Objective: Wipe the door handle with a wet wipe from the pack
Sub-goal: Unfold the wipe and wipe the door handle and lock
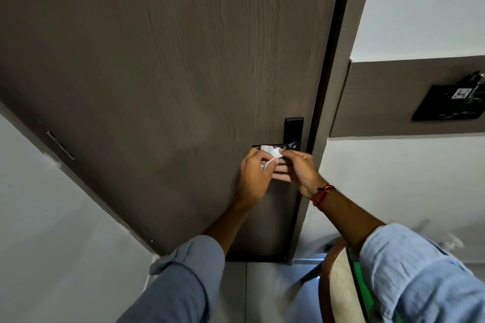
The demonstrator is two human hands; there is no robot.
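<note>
We looked down along a dark brown wood-grain door (162, 65) from head height. On its right edge sat a black lock plate (294, 127), and a black lever door handle (290, 146) ran leftward from it. Both of our hands met just below that lever. Our left hand (253, 178) pinched one side of a white wet wipe (271, 152) between thumb and fingertips, with a strand of the wipe trailing into its palm. Our right hand (301, 169) gripped the other side of the wipe with curled fingers. The wipe lay bunched against the lever, covering its left part. A red thread bracelet (322, 194) circled our right wrist, and rolled light blue sleeves (409, 270) covered both forearms. To the right, on a brown wall panel (393, 102), hung a black card holder (446, 105) with a small code sticker. Low at right, a round wooden-rimmed object (333, 283) stood partly behind our arm; we could not tell what it was.
</note>
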